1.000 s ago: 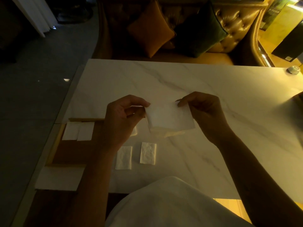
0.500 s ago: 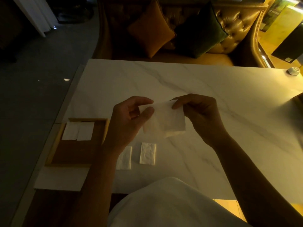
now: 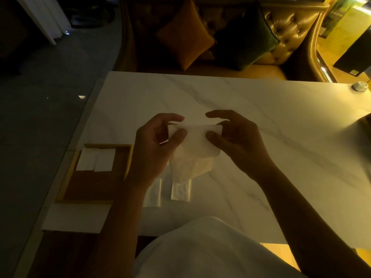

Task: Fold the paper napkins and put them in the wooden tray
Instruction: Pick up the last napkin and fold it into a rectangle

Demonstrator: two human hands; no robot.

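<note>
A thin white paper napkin hangs above the marble table, partly folded, its lower layer drooping. My left hand pinches its left edge and my right hand pinches its right edge. The wooden tray lies at the table's left edge with two folded napkins side by side in its far corner. Two more folded napkins lie on the table below my hands, one in plain sight and one partly behind my left forearm.
A flat white stack of paper lies just in front of the tray. A leather sofa with an orange cushion and a dark green cushion stands behind the table. A small round object sits at the far right corner.
My hands have drawn the napkin's top edge together into a fold, and a lower layer now hangs down. Both hands shifted slightly toward each other.
</note>
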